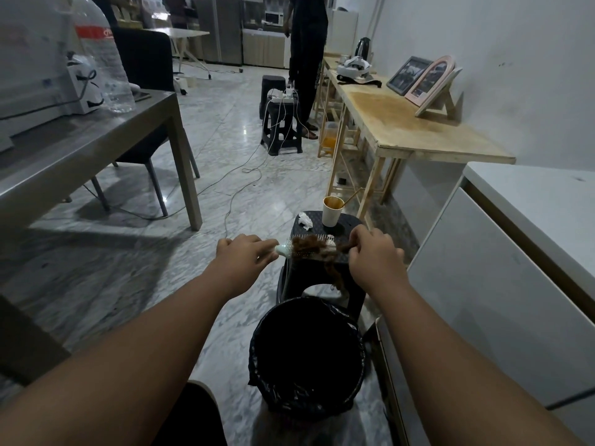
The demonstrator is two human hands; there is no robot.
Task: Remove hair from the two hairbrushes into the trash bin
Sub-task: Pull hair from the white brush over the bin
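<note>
1. My left hand [243, 252] is closed around the pale handle of the round hairbrush [309, 247], holding it level out in front of me — handle toward nine o'clock, bristle head toward three.
2. My right hand [375, 254] is at the three o'clock end of the brush, fingers pinched together on the brown hair [322, 251] wound into the bristles.
3. A thick wad is wrapped round the head, and a curly strand of it hangs down toward six o'clock, dangling above the far rim of the trash bin [257, 358].
4. The bin, lined with a black bag, sits on the floor at six o'clock from the brush, between my forearms. Its inside is too dark for me to tell whether any hair has landed there.
5. Behind the brush, at twelve o'clock, stands the black stool [351, 225] with a paper cup [331, 212] and a crumpled tissue [305, 219] on top.
6. Progress, as I judge it — early. This brush is loaded, the clump gripped but not free of the bristles.
7. I can't pick out a second hairbrush anywhere in view, so I reckon that one remains to be done.
8. What's left: strip this wad clear, drop it in the bin, then the other brush.
</note>
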